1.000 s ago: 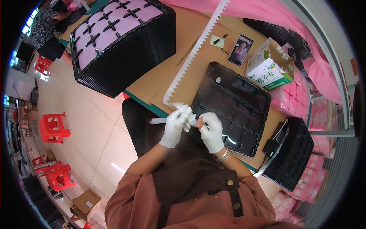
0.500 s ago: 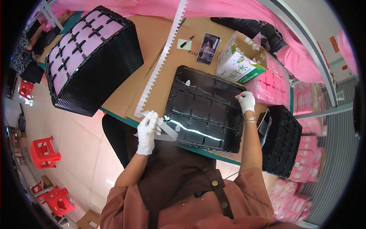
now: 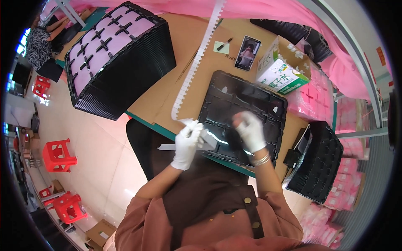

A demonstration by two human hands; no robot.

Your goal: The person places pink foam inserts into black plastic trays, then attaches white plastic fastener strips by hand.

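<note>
In my white-gloved left hand (image 3: pixel 188 144) a long white label strip (image 3: pixel 197 67) is gripped at the near edge of the table. The strip has a row of notch-like tabs and runs up to the far side; its loose end hangs beside the hand. A black plastic tray (image 3: pixel 251 94) with shallow compartments lies flat in front of me. Two small white stickers show on it, one at upper left (image 3: pixel 225 89) and one at upper right (image 3: pixel 275 109). Over the tray's middle is my gloved right hand (image 3: pixel 251 131), blurred by motion, its fingers unclear.
A tall stack of black trays (image 3: pixel 125 71) topped with pink stands left. Beyond the tray are a phone (image 3: pixel 248 52), a pen (image 3: pixel 225 44) and an open carton (image 3: pixel 280 75). Black trays (image 3: pixel 318 163) stand at right. Red stools (image 3: pixel 59 154) are on the floor; another person (image 3: pixel 42 44) sits far left.
My right hand has moved from the tray's upper right edge back toward its middle. A white sticker now shows where it was. My left hand still grips the strip. The whole view has shifted.
</note>
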